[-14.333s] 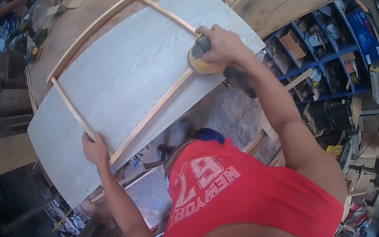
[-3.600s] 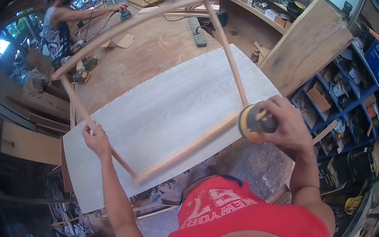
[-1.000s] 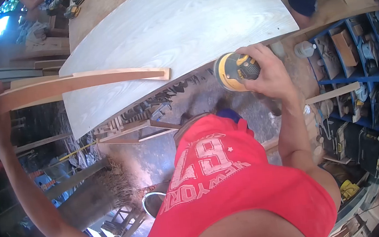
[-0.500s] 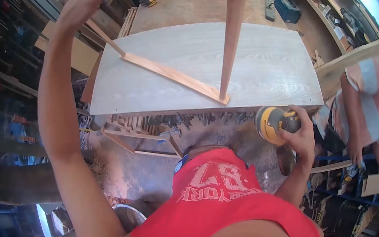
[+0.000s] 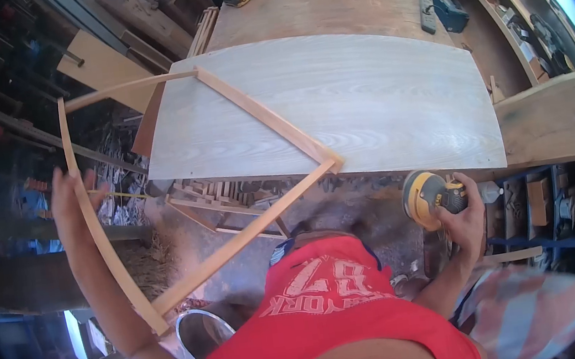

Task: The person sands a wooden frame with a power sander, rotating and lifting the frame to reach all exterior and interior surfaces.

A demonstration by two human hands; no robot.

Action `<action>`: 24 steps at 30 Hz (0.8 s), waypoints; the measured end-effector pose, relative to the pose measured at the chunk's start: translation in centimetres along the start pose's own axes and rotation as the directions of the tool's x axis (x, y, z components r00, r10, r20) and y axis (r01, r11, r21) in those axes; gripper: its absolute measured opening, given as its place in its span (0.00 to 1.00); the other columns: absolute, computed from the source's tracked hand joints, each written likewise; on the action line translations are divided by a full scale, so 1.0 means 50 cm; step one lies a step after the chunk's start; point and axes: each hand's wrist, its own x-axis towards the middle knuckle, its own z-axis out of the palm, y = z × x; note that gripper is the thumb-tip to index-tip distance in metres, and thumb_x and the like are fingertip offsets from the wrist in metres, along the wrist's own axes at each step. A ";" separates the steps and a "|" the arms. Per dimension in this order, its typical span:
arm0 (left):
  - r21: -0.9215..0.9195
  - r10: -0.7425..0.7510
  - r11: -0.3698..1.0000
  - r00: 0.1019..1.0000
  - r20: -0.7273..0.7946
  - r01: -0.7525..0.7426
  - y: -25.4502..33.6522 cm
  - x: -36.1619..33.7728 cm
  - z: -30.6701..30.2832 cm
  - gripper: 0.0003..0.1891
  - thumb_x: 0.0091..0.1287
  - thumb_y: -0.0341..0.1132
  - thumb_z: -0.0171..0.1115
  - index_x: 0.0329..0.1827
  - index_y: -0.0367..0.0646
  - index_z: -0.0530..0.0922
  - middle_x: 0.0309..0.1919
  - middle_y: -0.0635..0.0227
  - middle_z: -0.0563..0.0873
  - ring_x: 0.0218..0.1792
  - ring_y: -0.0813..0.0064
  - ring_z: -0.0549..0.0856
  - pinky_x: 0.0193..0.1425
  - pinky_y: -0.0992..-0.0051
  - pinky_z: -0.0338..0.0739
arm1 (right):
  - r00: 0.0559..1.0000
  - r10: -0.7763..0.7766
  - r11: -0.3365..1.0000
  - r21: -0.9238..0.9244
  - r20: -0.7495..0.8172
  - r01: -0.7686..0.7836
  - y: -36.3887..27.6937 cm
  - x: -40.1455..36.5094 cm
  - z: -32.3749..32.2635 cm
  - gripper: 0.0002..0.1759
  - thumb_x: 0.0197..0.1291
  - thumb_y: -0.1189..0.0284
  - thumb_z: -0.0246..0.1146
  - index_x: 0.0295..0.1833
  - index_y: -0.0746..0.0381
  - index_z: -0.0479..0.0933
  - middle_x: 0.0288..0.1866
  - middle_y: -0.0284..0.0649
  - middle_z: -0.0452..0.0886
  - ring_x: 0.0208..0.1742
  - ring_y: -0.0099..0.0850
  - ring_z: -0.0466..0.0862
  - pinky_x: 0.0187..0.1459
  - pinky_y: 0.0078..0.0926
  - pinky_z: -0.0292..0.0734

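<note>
Our left hand point(image 5: 72, 206) is out to the left at arm's length and has hold of the open four-sided wooden frame point(image 5: 237, 239) of thin pale slats. The fingers are only loosely curled round the outer slat, tips pointing up, with the slat passing across the palm. That slat is slightly bowed and runs almost straight up and down our view, from a far corner above the hand to a near corner below it by our forearm. The wooden frame hangs tilted in the air, and its longest stretch lies from that near left corner up and away to the right. Its right-hand corner points towards our other hand and sits at the near edge of the long pale grey wood-grain panel point(image 5: 364, 98); we cannot tell whether it touches. One slat crosses the panel's left end on a slant.

Our right hand point(image 5: 465, 213) is low on the right, well apart from the frame and closed tight round the black top of the yellow round-padded orbital sander point(image 5: 427, 194), whose pad faces left. It hangs just in front of the panel's near edge, over the floor.

The panel lies lengthways, left to right, on the brown plywood workbench point(image 5: 337, 1). A co-worker's pink striped sleeve point(image 5: 534, 314) shows at lower right, below blue shelving point(image 5: 556, 207)
</note>
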 end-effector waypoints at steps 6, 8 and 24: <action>0.340 -0.475 0.809 0.874 -0.102 0.479 -0.326 0.013 -0.185 0.17 0.67 0.29 0.70 0.54 0.44 0.73 0.30 0.70 0.77 0.25 0.77 0.80 0.20 0.74 0.79 | 0.997 -0.035 0.994 -0.105 0.071 0.042 -0.053 0.043 0.012 0.41 0.40 0.74 0.77 0.66 0.66 0.77 0.55 0.44 0.81 0.58 0.36 0.81 0.64 0.34 0.77; 0.397 -0.395 0.819 0.909 -0.135 0.414 -0.406 0.010 -0.186 0.14 0.67 0.25 0.65 0.53 0.41 0.73 0.30 0.68 0.78 0.23 0.77 0.79 0.19 0.73 0.78 | 0.996 -0.037 0.988 -0.150 0.081 0.049 -0.075 0.042 0.007 0.41 0.40 0.74 0.76 0.66 0.66 0.77 0.55 0.44 0.82 0.58 0.36 0.82 0.64 0.34 0.77; 0.314 0.310 0.448 0.475 0.824 -0.837 0.156 0.418 0.505 0.28 0.74 0.43 0.60 0.74 0.39 0.77 0.29 0.72 0.77 0.28 0.79 0.77 0.31 0.71 0.74 | 0.974 -0.153 0.902 -0.379 0.166 0.206 -0.186 -0.019 0.010 0.36 0.42 0.74 0.79 0.63 0.59 0.81 0.59 0.49 0.82 0.58 0.49 0.84 0.60 0.40 0.80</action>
